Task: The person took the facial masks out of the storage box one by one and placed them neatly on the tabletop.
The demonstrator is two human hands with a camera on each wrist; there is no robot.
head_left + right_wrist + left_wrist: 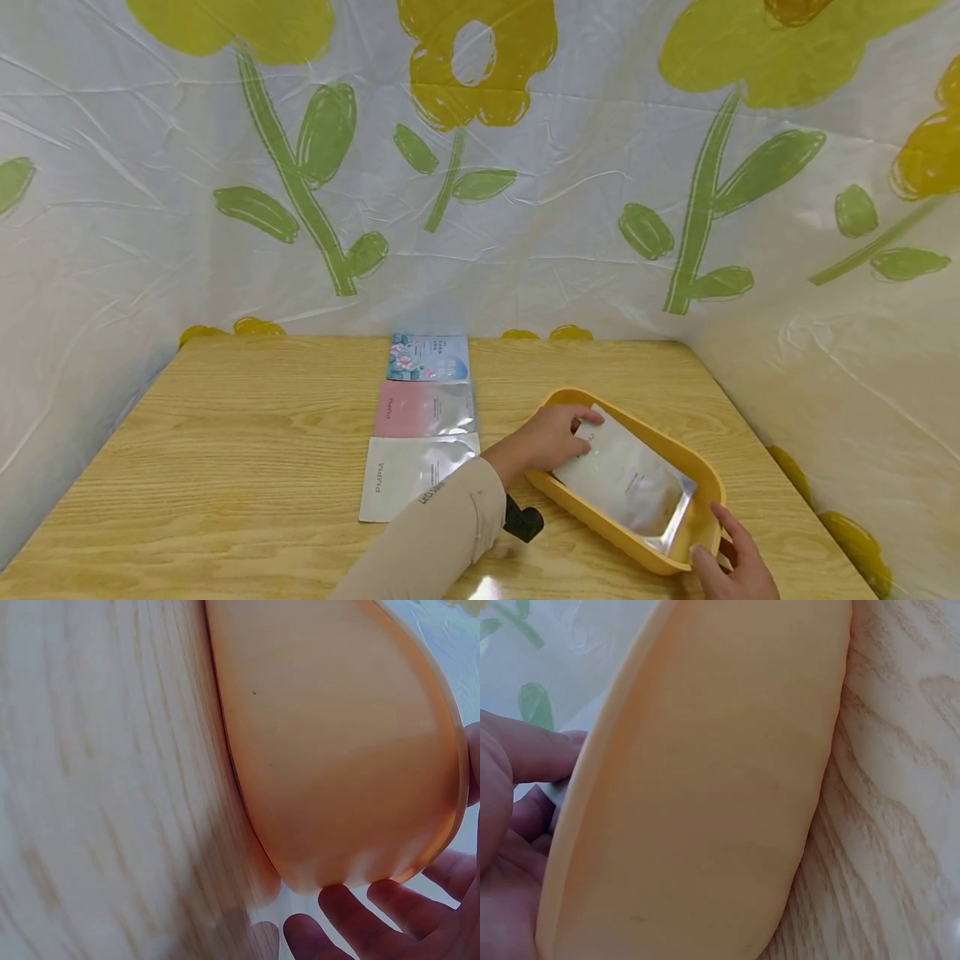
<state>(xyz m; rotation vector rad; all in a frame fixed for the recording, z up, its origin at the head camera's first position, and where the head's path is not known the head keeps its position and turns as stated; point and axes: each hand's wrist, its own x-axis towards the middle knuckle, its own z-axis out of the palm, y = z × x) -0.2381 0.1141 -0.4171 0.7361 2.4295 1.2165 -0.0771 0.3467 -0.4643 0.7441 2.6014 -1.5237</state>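
Note:
A white PMPM face-mask packet [626, 471] with a silvery end lies slanted inside a yellow plastic tray [708, 467]. At the tray's far left end, my left hand [555, 437] reaches in over the rim and pinches the packet's upper corner between thumb and finger. In the left wrist view a pale bit of the packet [556, 792] shows behind the tray wall [697, 780]. My right hand [738, 558] grips the near right end of the tray, thumb at the rim and fingertips [345, 907] against the outer wall.
Left of the tray, a blue flowered packet [427, 358], a pink and silver packet [423, 408] and another white packet [397, 475] lie in a column on the wooden table [225, 467]. Flower-printed sheeting [525, 250] hangs behind and along both sides.

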